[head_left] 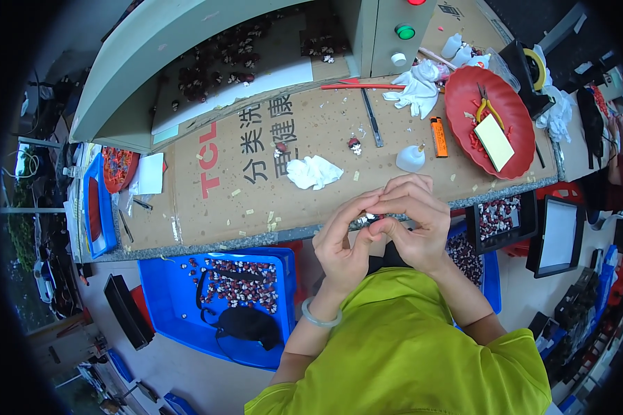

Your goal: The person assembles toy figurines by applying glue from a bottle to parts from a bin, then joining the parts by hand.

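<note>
The person's left hand (342, 241) and right hand (422, 227) meet just off the front edge of the cardboard-covered tabletop (218, 225), thumbs and fingertips closed around a small dark-red-and-white piece (369, 217), mostly hidden by the fingers. The step in hand looks like fine fingertip work, pressing or adjusting; which one cannot be told. The next move probably calls for a light, steady pinch from both sides. Similar pieces (246, 282) lie in the blue bin (176, 308) below.
</note>
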Demonstrator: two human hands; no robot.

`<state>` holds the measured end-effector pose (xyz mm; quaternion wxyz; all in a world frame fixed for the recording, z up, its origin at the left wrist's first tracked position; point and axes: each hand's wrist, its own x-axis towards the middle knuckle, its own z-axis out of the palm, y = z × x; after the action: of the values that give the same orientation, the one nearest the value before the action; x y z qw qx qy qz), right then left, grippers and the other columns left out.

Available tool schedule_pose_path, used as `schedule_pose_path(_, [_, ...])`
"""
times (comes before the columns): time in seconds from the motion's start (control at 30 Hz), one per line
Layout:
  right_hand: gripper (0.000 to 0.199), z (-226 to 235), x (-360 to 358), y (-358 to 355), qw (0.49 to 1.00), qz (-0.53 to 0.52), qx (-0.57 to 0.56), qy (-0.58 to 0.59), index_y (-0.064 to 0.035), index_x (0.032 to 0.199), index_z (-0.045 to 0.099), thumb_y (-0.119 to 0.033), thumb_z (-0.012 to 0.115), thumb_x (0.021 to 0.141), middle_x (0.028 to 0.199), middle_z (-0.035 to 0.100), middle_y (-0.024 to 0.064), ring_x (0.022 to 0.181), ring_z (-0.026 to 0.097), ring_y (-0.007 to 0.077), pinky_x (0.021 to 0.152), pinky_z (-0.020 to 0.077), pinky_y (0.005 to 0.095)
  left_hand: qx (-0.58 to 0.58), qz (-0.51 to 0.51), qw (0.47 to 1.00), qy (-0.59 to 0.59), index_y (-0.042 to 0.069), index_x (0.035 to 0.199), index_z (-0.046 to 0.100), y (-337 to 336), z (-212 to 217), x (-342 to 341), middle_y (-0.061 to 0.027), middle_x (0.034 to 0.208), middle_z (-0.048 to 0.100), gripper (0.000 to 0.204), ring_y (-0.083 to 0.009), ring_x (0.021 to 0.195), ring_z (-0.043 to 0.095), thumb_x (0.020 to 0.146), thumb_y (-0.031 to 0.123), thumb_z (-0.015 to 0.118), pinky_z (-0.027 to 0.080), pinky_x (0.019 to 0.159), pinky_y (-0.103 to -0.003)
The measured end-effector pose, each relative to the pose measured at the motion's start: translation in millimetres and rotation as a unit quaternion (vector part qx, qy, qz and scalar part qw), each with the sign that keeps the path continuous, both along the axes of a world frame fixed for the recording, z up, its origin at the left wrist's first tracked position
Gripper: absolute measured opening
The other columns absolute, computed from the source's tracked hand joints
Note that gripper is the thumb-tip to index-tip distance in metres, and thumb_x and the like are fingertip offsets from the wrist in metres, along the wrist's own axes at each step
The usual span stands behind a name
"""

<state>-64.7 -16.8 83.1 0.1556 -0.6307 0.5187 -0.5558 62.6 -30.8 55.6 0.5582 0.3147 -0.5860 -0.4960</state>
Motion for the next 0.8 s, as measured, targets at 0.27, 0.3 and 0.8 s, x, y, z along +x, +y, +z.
schedule_pose_path(0.27, [0.021, 2.0, 1.0, 1.1, 1.000, 0.000, -0.021, 0.003, -0.0052, 0.076, 0.069, -0.009, 0.077, 0.057, 0.073, 0.063, 0.0029, 0.077, 0.059, 0.0216, 0.075, 0.0376, 0.0310, -0.004, 0.026, 1.000, -0.010, -0.007, 0.104, 0.061, 2.8, 6.0, -2.6, -0.0174, 0.104, 0.065, 0.028, -0.0237, 0.097, 0.063, 0.076, -0.007, 0.060, 0.048, 0.086, -0.031])
schedule_pose_path(0.3, [0.021, 2.1, 1.1, 1.1, 1.000, -0.001, -0.021, 0.003, -0.0052, 0.076, 0.069, -0.009, 0.077, 0.057, 0.073, 0.063, 0.0029, 0.077, 0.059, 0.0216, 0.075, 0.0376, 0.0310, -0.004, 0.026, 1.000, -0.010, -0.007, 0.104, 0.061, 3.2, 5.9, -3.1, -0.0174, 0.104, 0.065, 0.028, -0.0237, 0.097, 0.063, 0.076, -0.007, 0.060, 0.048, 0.086, -0.031])
schedule_pose_path(0.8, [0.019, 5.0, 4.2, 3.8, 0.999, -0.011, -0.036, 0.017, -0.0058, 0.076, 0.068, -0.011, 0.076, 0.060, 0.073, 0.062, 0.0033, 0.075, 0.058, 0.0219, 0.075, 0.0369, 0.0312, -0.019, 0.044, 0.999, -0.013, -0.006, 0.103, 0.061, 6.8, 8.1, -3.1, -0.0166, 0.102, 0.066, 0.028, -0.0227, 0.096, 0.063, 0.075, -0.008, 0.060, 0.048, 0.086, -0.030])
